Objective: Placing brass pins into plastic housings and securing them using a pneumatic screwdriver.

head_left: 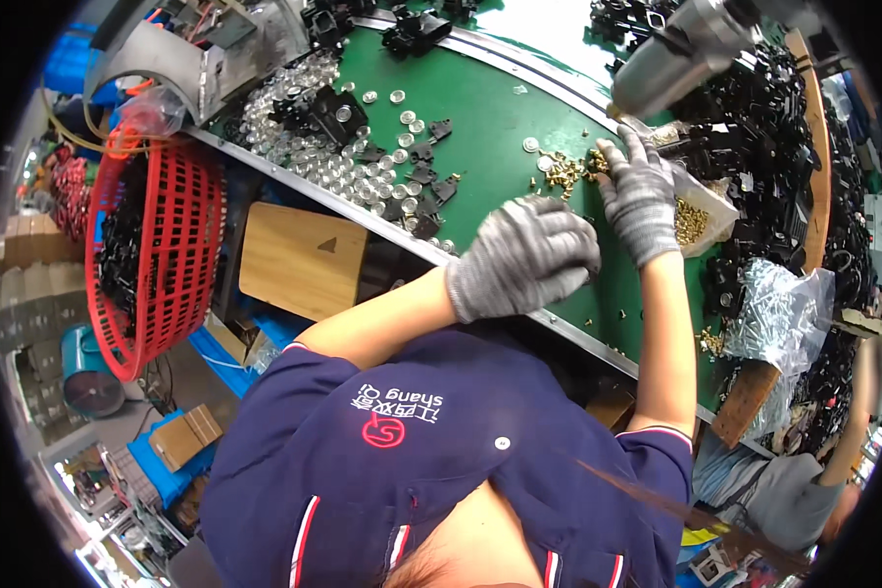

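Note:
Both of my hands wear grey knitted gloves over the green worktop point(480, 98). My left hand point(524, 257) is curled closed at the near edge, palm turned down; whatever its fingers hold is hidden. Farther right, my right hand point(642, 196) reaches forward with its fingers stretched out and slightly apart. Its fingertips are beside a small pile of brass screws point(564, 174), just below the tip of a grey cylindrical tool point(661, 69). Against that hand's right side lies a clear bag of brass screws point(694, 223).
Clear round discs point(363, 181) and small black plastic parts point(421, 171) cover the left of the worktop. Black parts point(755, 186) heap up at right, near a bag of silver screws point(779, 304). A red basket point(171, 255) stands left. Another person point(789, 495) is at lower right.

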The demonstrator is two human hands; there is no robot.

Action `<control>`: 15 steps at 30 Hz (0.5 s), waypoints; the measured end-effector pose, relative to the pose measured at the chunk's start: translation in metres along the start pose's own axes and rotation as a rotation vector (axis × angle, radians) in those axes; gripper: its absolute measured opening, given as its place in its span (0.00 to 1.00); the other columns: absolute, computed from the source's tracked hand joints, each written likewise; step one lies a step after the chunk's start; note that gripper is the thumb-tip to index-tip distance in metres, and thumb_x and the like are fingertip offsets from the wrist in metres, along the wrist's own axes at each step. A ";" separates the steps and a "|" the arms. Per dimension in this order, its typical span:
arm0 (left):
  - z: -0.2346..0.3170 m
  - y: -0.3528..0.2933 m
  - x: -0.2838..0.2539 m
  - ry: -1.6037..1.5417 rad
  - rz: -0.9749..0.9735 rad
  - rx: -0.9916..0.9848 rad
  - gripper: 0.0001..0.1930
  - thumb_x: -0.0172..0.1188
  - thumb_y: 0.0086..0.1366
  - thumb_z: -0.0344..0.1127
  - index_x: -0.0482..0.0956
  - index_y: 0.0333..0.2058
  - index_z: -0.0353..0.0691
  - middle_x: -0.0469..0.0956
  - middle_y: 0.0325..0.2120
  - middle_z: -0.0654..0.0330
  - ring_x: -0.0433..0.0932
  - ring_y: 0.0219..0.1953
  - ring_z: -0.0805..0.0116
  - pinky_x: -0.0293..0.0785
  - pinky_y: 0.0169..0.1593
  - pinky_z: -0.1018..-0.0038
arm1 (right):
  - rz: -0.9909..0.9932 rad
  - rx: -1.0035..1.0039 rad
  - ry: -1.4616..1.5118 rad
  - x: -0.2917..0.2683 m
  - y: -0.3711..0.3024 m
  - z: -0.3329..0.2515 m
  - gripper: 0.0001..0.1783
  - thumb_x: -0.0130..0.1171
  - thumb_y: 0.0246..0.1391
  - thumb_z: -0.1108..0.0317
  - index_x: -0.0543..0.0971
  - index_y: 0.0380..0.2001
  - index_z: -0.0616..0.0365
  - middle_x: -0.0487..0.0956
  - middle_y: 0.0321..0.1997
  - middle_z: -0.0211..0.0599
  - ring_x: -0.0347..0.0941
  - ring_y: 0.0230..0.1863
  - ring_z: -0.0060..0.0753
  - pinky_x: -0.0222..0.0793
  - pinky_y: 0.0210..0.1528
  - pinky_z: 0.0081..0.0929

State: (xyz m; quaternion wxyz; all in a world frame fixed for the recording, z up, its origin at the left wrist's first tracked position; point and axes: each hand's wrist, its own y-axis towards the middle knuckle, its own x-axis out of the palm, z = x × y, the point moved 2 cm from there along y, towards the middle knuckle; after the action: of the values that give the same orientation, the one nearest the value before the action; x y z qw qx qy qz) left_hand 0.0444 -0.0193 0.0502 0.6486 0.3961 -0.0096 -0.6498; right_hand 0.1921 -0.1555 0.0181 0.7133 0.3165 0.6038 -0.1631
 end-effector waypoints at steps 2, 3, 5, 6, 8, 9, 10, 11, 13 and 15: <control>0.001 0.000 0.005 0.036 -0.035 0.058 0.12 0.69 0.53 0.30 0.81 0.37 0.43 0.81 0.39 0.58 0.82 0.40 0.55 0.78 0.44 0.64 | -0.123 0.022 0.020 0.001 0.016 -0.003 0.21 0.58 0.56 0.65 0.78 0.54 0.50 0.75 0.58 0.45 0.75 0.54 0.49 0.71 0.57 0.46; -0.001 -0.001 0.009 0.067 -0.041 0.070 0.12 0.69 0.52 0.31 0.81 0.37 0.43 0.81 0.39 0.59 0.82 0.39 0.55 0.78 0.44 0.64 | -0.250 0.050 0.031 0.002 0.021 -0.005 0.20 0.58 0.56 0.66 0.79 0.53 0.50 0.75 0.57 0.45 0.75 0.53 0.49 0.72 0.55 0.45; -0.006 0.000 0.017 0.108 -0.057 0.104 0.11 0.69 0.52 0.33 0.81 0.36 0.44 0.81 0.39 0.60 0.81 0.38 0.56 0.77 0.43 0.63 | -0.388 0.098 0.029 0.009 0.022 -0.004 0.19 0.58 0.56 0.66 0.79 0.52 0.50 0.76 0.56 0.45 0.76 0.52 0.48 0.73 0.53 0.44; -0.007 0.000 0.019 0.089 -0.060 0.110 0.11 0.69 0.52 0.33 0.81 0.36 0.44 0.81 0.39 0.60 0.81 0.38 0.56 0.77 0.43 0.63 | -0.321 0.033 0.073 0.017 0.017 -0.005 0.18 0.58 0.55 0.66 0.79 0.51 0.51 0.76 0.55 0.45 0.76 0.51 0.48 0.73 0.52 0.43; -0.008 -0.003 0.016 0.082 -0.015 0.072 0.12 0.69 0.51 0.33 0.81 0.36 0.44 0.81 0.39 0.60 0.81 0.38 0.56 0.76 0.43 0.63 | -0.197 -0.078 0.152 0.024 -0.001 -0.001 0.17 0.58 0.55 0.66 0.79 0.49 0.52 0.76 0.52 0.45 0.76 0.48 0.48 0.74 0.50 0.43; -0.010 -0.004 0.015 0.080 0.007 0.052 0.12 0.69 0.51 0.32 0.81 0.36 0.44 0.81 0.39 0.60 0.81 0.38 0.56 0.76 0.43 0.63 | -0.212 -0.055 0.139 0.021 -0.008 0.000 0.17 0.58 0.55 0.66 0.79 0.49 0.52 0.76 0.52 0.45 0.76 0.48 0.48 0.74 0.50 0.43; -0.011 -0.004 0.014 0.051 0.000 0.061 0.12 0.69 0.51 0.32 0.81 0.36 0.44 0.81 0.39 0.60 0.81 0.38 0.56 0.76 0.43 0.63 | -0.219 -0.056 0.156 0.016 -0.014 -0.002 0.16 0.57 0.55 0.66 0.79 0.48 0.53 0.77 0.52 0.45 0.77 0.47 0.49 0.74 0.49 0.43; -0.012 -0.004 0.013 0.084 0.017 0.042 0.10 0.69 0.51 0.34 0.82 0.34 0.44 0.81 0.37 0.60 0.80 0.36 0.57 0.76 0.42 0.63 | -0.225 -0.057 0.173 0.012 -0.020 -0.004 0.16 0.57 0.55 0.67 0.80 0.47 0.53 0.77 0.51 0.44 0.77 0.46 0.49 0.74 0.48 0.43; -0.016 -0.003 0.013 0.103 0.031 0.030 0.09 0.68 0.51 0.35 0.82 0.33 0.44 0.80 0.36 0.60 0.80 0.34 0.57 0.76 0.42 0.63 | -0.235 -0.044 0.180 0.007 -0.030 -0.004 0.15 0.57 0.55 0.67 0.80 0.46 0.54 0.77 0.51 0.43 0.77 0.45 0.49 0.74 0.47 0.43; -0.017 -0.003 0.011 0.113 0.038 0.030 0.11 0.70 0.50 0.32 0.82 0.35 0.44 0.81 0.38 0.60 0.80 0.36 0.57 0.75 0.41 0.63 | -0.210 -0.019 0.247 0.002 -0.040 -0.003 0.13 0.59 0.54 0.68 0.80 0.44 0.54 0.79 0.47 0.41 0.78 0.40 0.47 0.75 0.43 0.39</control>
State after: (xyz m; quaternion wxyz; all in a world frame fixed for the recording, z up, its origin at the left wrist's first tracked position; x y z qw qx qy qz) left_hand 0.0521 -0.0200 0.0311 0.6542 0.4416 0.0096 -0.6139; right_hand 0.1659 -0.1829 0.0062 0.6155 0.2625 0.7183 -0.1908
